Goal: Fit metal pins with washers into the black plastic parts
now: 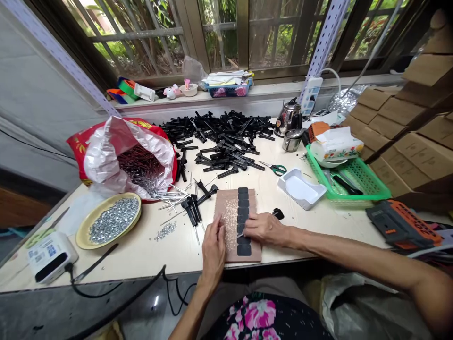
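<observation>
Brown board: at the near edge of the table, flat; we log its long axis near to far, far end leaning slightly left.
Black patches: one column down the board's right half, running along the same axis, short sides facing near and far.
Pale flecked area: just left of the column, also stretched near to far.
Left hand: at the board's left edge, near half; we see fingers extended, close together, pointing far, touching the board.
Right hand: over the column from the right, fingers bent in and closed, pointing left; something thin shows by the fingertips, and we can't tell what.
Small black piece: on the table, just beyond the right hand.
Black parts with rods: near the board's far left corner, pointing mixed ways.
Black pile: far side, long pieces lying every direction.
Scissors: beyond the board to the right, blades left, green handles right.
Yellow bowl: left, holding small shiny bits.
</observation>
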The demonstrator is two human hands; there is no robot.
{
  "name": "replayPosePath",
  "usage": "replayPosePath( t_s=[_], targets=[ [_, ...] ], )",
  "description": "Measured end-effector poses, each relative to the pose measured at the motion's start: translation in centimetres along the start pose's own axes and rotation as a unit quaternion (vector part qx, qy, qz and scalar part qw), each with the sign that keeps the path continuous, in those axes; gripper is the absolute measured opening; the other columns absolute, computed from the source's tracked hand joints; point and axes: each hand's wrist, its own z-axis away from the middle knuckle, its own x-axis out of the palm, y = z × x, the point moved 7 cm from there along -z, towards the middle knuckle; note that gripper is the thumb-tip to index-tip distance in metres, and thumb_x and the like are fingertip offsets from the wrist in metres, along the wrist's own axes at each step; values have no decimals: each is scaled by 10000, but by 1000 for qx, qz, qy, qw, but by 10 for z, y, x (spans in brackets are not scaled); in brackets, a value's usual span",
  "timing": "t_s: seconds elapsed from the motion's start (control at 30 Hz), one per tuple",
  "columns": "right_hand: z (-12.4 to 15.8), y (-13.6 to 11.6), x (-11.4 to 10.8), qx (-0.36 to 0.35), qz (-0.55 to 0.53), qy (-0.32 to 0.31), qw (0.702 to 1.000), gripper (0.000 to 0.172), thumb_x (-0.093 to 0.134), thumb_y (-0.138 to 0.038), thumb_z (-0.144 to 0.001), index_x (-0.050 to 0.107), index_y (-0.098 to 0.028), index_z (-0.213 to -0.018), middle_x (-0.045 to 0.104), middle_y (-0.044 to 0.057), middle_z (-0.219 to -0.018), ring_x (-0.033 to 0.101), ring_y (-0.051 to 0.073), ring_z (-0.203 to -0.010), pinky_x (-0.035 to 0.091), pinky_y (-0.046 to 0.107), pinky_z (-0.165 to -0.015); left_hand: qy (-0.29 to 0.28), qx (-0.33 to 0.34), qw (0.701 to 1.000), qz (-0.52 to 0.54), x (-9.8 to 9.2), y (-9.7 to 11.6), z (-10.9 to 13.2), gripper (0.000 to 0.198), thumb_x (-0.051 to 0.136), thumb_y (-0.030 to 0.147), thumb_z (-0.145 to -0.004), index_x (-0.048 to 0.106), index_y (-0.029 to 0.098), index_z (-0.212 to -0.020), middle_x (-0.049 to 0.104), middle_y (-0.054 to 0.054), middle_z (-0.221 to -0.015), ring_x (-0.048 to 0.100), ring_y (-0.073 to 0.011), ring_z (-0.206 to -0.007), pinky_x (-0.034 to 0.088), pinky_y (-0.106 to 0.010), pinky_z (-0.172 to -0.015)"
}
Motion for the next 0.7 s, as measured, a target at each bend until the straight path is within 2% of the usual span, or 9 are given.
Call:
replayPosePath(
  t_s=[0.03,0.13,0.17,0.23,0.3,0.4,0.43,0.57,0.7],
  targets=[
    [-1,1,0,-2,-3,-7,1000,291,380,-184,-959,603,-196,-772,573,20,-713,479,143,-718,390,230,-524,1,1,1000,-2,0,0,0,369,382,295,-924,526,170,-1241,622,-104,-1071,591,-197,-974,476,-355,-867],
    [-1,24,-10,122,9,27,992,307,376,-197,-961,599,-179,-750,568,33,-709,476,145,-708,378,224,-498,-4,-4,1000,-5,0,1,0,368,375,299,-927,524,178,-1241,617,-108,-1093,585,-203,-992,467,-369,-884],
    [-1,25,-11,124,6,25,992,318,368,-189,-961,597,-179,-742,567,32,-706,476,144,-709,385,225,-506,-8,-6,1000,-5,1,0,0,369,373,300,-928,521,181,-1244,617,-108,-1095,585,-203,-991,465,-370,-887],
    [-3,13,-7,35,-17,-10,999,323,358,-177,-962,597,-191,-745,575,20,-725,484,141,-734,406,232,-551,-11,-9,1000,-4,2,0,-1,370,370,303,-928,518,188,-1248,615,-106,-1103,582,-206,-1004,458,-372,-900],
    [-1,8,-7,4,-31,-19,999,331,348,-199,-970,605,-197,-761,581,15,-740,489,138,-740,411,235,-572,-7,-10,1000,-4,2,0,-1,367,367,303,-928,521,197,-1243,613,-104,-1112,576,-210,-1029,450,-375,-913],
    [3,21,-12,105,-23,24,994,367,322,-266,-983,626,-173,-800,584,37,-761,492,143,-727,408,239,-568,-3,-7,1000,-3,2,-1,-2,360,361,296,-927,536,199,-1226,620,-103,-1101,581,-212,-1023,453,-375,-906],
    [4,21,-12,116,-22,28,993,363,332,-280,-982,633,-171,-811,587,40,-769,496,145,-735,408,240,-574,-3,-5,1000,-2,3,-1,-2,360,359,292,-926,538,193,-1223,623,-106,-1094,587,-210,-1009,456,-373,-898],
    [7,2,-1,73,-22,3,997,270,429,-305,-954,652,-201,-844,612,34,-815,501,160,-811,407,252,-631,2,-5,1000,-10,2,0,-2,372,352,286,-928,533,157,-1227,618,-124,-1120,583,-211,-1015,451,-371,-903],
    [10,-4,-2,105,-12,3,994,249,450,-296,-944,664,-203,-857,626,39,-857,499,171,-850,404,258,-677,3,8,1000,-15,4,2,-3,372,342,287,-927,542,160,-1214,624,-122,-1115,579,-216,-1027,446,-369,-906]
  ],
)
